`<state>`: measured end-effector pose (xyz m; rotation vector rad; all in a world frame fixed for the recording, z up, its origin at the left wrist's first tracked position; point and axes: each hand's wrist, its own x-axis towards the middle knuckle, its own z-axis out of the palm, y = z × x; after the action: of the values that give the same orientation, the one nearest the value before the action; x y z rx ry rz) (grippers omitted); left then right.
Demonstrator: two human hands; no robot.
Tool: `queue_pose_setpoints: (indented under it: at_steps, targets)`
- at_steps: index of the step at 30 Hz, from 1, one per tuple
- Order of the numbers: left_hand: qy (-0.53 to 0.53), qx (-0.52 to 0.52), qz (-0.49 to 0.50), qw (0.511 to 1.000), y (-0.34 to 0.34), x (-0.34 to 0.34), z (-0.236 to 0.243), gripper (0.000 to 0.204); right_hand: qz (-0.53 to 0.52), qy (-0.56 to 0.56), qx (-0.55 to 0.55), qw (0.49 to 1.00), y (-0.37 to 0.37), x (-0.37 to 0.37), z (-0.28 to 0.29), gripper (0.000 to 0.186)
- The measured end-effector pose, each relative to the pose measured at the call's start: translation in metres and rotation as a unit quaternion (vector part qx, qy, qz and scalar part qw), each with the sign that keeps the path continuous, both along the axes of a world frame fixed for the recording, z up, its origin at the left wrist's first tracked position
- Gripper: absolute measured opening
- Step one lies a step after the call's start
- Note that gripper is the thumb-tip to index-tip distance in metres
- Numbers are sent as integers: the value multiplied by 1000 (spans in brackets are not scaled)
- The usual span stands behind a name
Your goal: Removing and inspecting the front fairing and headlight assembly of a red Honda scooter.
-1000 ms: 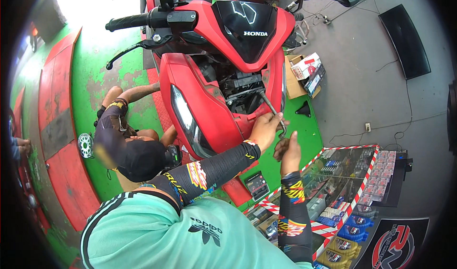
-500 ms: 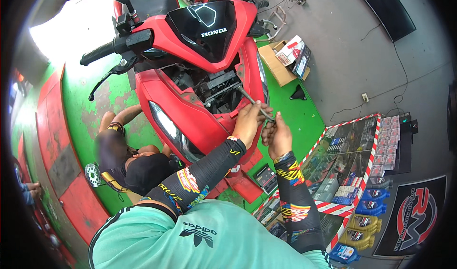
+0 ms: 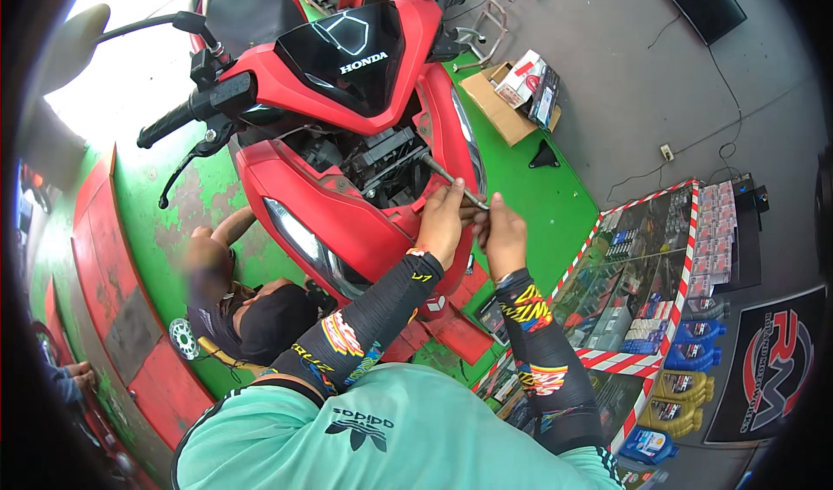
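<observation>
A red scooter faces me with the front panel off, showing dark inner parts below its black front visor. A grey metal socket wrench with a bent end slants out of this opening at its right side. My left hand is closed around the shaft near its lower part. At the bent outer end, my right hand pinches the wrench between thumb and fingers. Where the tool's far tip sits among the inner parts is too small to make out.
Another person in a black cap is low beside the scooter's left side. A brake lever juts out at left. A glass display case edged in striped tape stands to the right, and an opened cardboard box lies beyond the scooter.
My right hand has turned and now grips the wrench's bent end with its fingertips. My left hand stays on the shaft. The whole view has shifted slightly.
</observation>
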<state>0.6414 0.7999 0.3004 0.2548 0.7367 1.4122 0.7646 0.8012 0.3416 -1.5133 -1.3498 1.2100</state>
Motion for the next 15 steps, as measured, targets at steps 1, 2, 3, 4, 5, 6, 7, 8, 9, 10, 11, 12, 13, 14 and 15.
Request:
queue_pose_setpoints:
  at_steps: [1, 2, 3, 4, 5, 6, 7, 8, 9, 10, 11, 12, 13, 14, 15]
  targets:
    - [-34, 1, -5, 999, -1, 0, 1, 33, -60, 205, -206, 955, 3, 1, -3, 58]
    - [-20, -3, -3, 1000, -2, 0, 2, 33, -33, 162, -232, 959, 5, 5, -4, 59]
    - [-5, -5, -1, 1000, -3, 0, 2, 32, -2, 122, -263, 957, 5, 9, -4, 60]
    - [6, -2, -1, 1000, -3, 0, 2, 32, -4, 54, -297, 953, 6, 13, -3, 61]
    - [15, -8, 12, 1000, -3, 0, 2, 31, 55, -137, -149, 978, 6, 14, -2, 43]
    - [22, -11, 20, 1000, -3, 0, 1, 30, 58, -242, 32, 968, 4, 15, 1, 34]
    - [28, -15, 25, 999, -3, 0, 1, 29, 56, -340, 207, 916, -1, 17, 4, 27]
    - [37, -43, 23, 998, -2, 1, 1, 29, 61, -427, 374, 821, -5, 20, 9, 22]
    - [41, -33, 28, 998, -2, 1, 0, 27, 92, -395, 394, 825, -7, 22, 13, 29]
    - [52, -32, 44, 997, 0, 2, 1, 28, 107, -389, 395, 825, -9, 23, 16, 26]
    - [63, -21, 55, 996, 1, 2, 1, 28, 126, -387, 398, 822, -10, 22, 19, 25]
    - [71, -14, 58, 996, 2, 2, 2, 29, 145, -388, 404, 815, -11, 21, 20, 23]
    - [61, -5, 56, 997, 2, 2, 2, 30, 142, -376, 397, 826, -10, 18, 20, 21]
    - [75, -8, 58, 995, 3, 2, 3, 30, 140, -366, 393, 832, -8, 14, 19, 20]
    - [70, -6, 52, 996, 3, 3, 4, 30, 134, -355, 383, 842, -7, 11, 18, 20]
